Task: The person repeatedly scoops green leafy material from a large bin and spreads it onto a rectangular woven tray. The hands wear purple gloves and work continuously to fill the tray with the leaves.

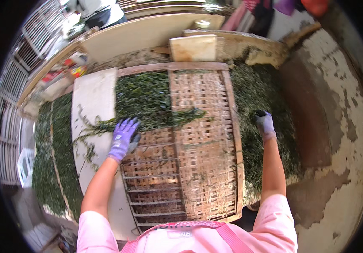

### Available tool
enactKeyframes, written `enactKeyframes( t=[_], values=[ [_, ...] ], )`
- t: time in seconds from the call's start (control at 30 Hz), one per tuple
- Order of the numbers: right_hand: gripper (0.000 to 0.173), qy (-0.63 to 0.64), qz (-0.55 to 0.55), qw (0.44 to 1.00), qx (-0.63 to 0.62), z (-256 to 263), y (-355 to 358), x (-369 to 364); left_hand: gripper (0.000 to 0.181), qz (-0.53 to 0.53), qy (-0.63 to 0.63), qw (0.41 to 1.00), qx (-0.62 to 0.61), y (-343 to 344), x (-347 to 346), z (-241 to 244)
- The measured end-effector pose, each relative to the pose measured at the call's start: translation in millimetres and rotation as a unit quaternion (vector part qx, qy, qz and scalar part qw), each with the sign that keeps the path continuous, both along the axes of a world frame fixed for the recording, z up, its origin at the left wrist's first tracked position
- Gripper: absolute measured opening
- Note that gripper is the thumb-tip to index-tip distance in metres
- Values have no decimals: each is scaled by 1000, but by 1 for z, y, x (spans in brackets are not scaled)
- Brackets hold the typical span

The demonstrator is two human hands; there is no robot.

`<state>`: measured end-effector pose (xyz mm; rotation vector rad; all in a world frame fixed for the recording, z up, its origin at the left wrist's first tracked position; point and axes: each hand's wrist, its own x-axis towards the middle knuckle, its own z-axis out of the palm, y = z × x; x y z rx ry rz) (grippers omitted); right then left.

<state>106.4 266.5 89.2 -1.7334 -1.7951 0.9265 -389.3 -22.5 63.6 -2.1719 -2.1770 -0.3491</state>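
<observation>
My left hand (123, 137), in a purple work glove, lies palm down with its fingers somewhat apart. It touches the near edge of a layer of dark green stringy plant material (143, 95), beside a pale board (94, 95). That layer covers the far left part of a wood-framed woven bamboo rack (206, 151); a loose strand reaches across the weave. My right hand (265, 125), in a purple-grey glove with dark fingertips, is over a pile of similar green material (254, 91) right of the rack. Its fingers are curled, and whether they grip anything is hidden.
More green material (55, 151) lies left of the board. Loose sprigs (89, 155) are scattered on the board. Beyond the rack stand a wooden plank (153, 33) and a small stained panel (194, 48). A peeling wall surface (343, 110) bounds the right. Another person (102, 14) is at the far left.
</observation>
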Motion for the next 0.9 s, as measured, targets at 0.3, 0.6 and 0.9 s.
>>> enactKeyframes(
  t=[0.3, 0.6, 0.9],
  values=[
    [23, 434, 230, 845, -211, 20, -111, -272, 60, -43, 136, 989, -40, 1, 16, -3],
    [57, -169, 427, 833, 310, 5, -165, -269, 62, -35, 60, 997, 20, -31, -2, 8],
    [50, -141, 526, 821, 170, 10, -194, -332, 62, 117, -80, 988, -66, -20, 1, 16]
  ],
)
